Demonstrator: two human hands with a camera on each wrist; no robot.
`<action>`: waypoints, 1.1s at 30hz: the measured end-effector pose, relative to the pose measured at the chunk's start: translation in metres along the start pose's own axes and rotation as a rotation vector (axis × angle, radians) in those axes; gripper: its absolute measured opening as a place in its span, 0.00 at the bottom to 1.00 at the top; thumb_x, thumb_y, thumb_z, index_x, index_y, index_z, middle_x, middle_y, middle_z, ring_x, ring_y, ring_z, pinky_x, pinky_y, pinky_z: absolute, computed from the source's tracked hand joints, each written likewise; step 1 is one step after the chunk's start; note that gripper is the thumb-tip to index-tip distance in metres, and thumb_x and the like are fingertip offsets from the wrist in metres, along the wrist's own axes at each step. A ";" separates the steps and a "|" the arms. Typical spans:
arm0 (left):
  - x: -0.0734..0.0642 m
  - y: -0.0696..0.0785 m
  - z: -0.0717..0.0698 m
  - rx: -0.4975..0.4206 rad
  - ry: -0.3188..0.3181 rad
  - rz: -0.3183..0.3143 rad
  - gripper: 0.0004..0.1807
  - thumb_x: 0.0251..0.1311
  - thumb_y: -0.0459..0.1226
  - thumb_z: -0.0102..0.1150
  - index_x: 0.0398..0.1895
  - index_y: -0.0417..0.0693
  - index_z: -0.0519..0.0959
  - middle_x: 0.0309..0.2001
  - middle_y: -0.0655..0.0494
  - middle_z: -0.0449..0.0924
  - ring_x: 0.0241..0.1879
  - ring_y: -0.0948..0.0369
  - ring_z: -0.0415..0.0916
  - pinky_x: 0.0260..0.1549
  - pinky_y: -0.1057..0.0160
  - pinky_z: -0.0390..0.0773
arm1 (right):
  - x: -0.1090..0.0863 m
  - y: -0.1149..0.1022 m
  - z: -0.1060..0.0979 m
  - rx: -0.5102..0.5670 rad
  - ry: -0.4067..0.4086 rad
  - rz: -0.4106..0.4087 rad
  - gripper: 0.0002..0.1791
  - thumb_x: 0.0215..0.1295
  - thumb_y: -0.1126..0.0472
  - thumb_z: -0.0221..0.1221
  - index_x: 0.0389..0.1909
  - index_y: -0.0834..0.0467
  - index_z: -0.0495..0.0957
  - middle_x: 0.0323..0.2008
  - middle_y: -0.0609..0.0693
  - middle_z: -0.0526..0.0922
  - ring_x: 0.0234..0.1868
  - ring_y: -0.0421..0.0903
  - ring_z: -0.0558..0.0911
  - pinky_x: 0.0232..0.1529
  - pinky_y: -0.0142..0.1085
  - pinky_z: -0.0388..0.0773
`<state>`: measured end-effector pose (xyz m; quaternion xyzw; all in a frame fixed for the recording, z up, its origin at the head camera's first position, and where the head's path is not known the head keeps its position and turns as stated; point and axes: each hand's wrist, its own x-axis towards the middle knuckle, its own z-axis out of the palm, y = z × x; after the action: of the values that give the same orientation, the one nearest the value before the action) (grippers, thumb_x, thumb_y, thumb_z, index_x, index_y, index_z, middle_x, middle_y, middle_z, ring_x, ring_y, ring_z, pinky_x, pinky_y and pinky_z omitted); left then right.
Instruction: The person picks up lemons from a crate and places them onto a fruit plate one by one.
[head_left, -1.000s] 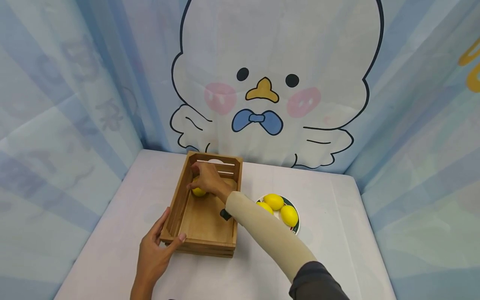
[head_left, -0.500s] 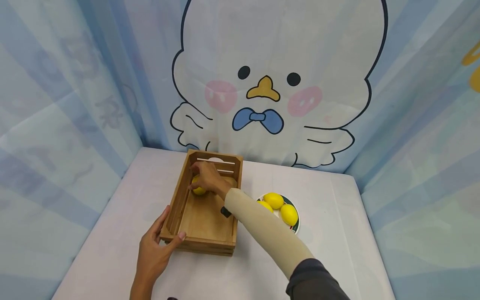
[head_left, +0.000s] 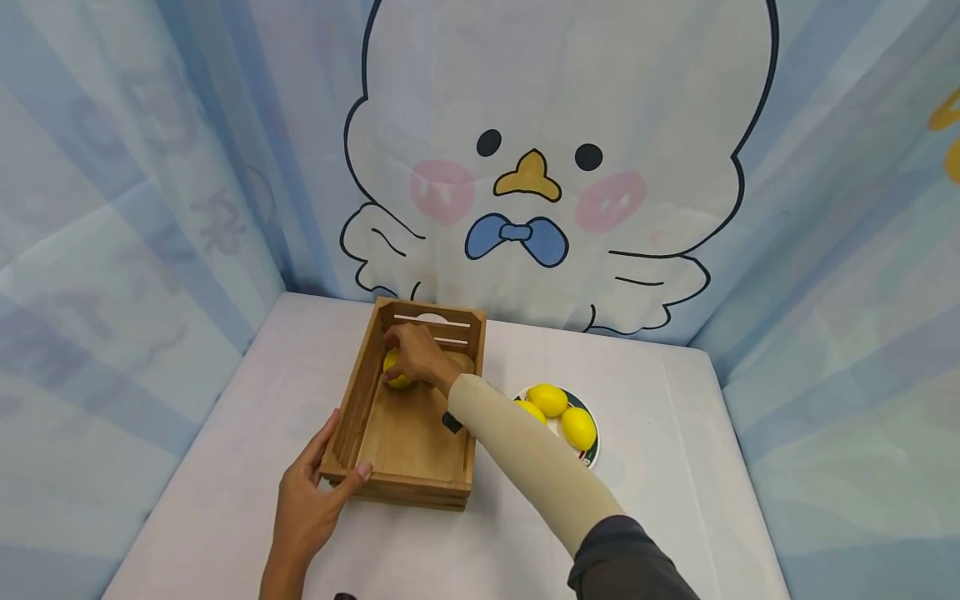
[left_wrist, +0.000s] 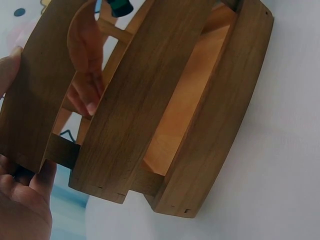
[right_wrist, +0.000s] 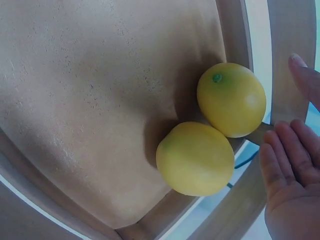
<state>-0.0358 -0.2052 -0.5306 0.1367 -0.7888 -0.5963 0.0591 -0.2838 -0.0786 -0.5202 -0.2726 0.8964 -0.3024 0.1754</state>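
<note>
A slatted wooden crate (head_left: 408,492) stands on the table. My left hand (head_left: 307,500) grips its near left corner, thumb on the front board and fingers along the side. Inside the far left corner, my right hand (head_left: 420,354) hovers over a yellow lemon (head_left: 399,381), partly covering it. In the right wrist view, two lemons show on the crate floor: one lemon (right_wrist: 231,100) with a green stem end, and another lemon (right_wrist: 195,159) beside it. The right hand (right_wrist: 295,170) is spread beside them there with nothing in its fingers.
To the right of the crate, a white plate with a dark green rim (head_left: 593,454) bears several lemons (head_left: 579,429), partly behind the right forearm (head_left: 540,458). A printed curtain (head_left: 525,275) hangs right behind the table (head_left: 660,500), with curtains on both sides.
The right hand's fingers have shifted slightly to the right over the lemon in the crate. The left hand keeps its hold on the crate corner, and the plate has not moved.
</note>
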 end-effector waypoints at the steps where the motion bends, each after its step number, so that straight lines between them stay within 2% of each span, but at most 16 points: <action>1: 0.000 0.000 0.000 0.000 0.000 0.002 0.48 0.63 0.46 0.77 0.84 0.63 0.62 0.83 0.57 0.59 0.83 0.51 0.58 0.65 0.91 0.58 | 0.000 0.000 0.000 -0.009 0.000 0.000 0.36 0.56 0.63 0.81 0.66 0.62 0.80 0.65 0.56 0.84 0.68 0.52 0.80 0.71 0.38 0.79; 9: 0.001 0.000 0.000 0.001 0.005 0.010 0.48 0.63 0.46 0.77 0.83 0.65 0.62 0.83 0.57 0.59 0.83 0.52 0.58 0.66 0.90 0.58 | 0.004 0.003 -0.001 -0.126 -0.005 -0.017 0.37 0.56 0.58 0.82 0.65 0.62 0.80 0.64 0.55 0.85 0.65 0.49 0.82 0.70 0.36 0.78; 13: 0.001 -0.001 0.000 0.004 0.011 0.018 0.47 0.63 0.45 0.77 0.83 0.64 0.62 0.83 0.56 0.60 0.83 0.52 0.58 0.66 0.90 0.58 | 0.005 0.004 -0.001 -0.147 -0.019 -0.014 0.36 0.56 0.58 0.81 0.65 0.63 0.80 0.64 0.55 0.85 0.65 0.50 0.82 0.70 0.36 0.79; 26: 0.002 -0.003 0.002 0.004 0.016 0.031 0.47 0.64 0.44 0.77 0.83 0.65 0.63 0.83 0.56 0.60 0.83 0.52 0.58 0.66 0.90 0.58 | 0.004 0.007 0.001 -0.169 -0.047 -0.011 0.33 0.57 0.61 0.80 0.64 0.61 0.81 0.62 0.53 0.85 0.64 0.49 0.80 0.70 0.38 0.77; 33: 0.001 -0.002 0.002 0.006 0.009 0.025 0.47 0.64 0.44 0.77 0.83 0.63 0.62 0.83 0.56 0.60 0.83 0.51 0.58 0.66 0.90 0.58 | 0.003 0.009 0.003 -0.141 -0.095 -0.027 0.30 0.58 0.63 0.80 0.62 0.61 0.82 0.59 0.54 0.86 0.60 0.49 0.81 0.65 0.37 0.81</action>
<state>-0.0371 -0.2042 -0.5330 0.1296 -0.7919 -0.5926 0.0695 -0.2882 -0.0755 -0.5283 -0.3106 0.9023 -0.2277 0.1939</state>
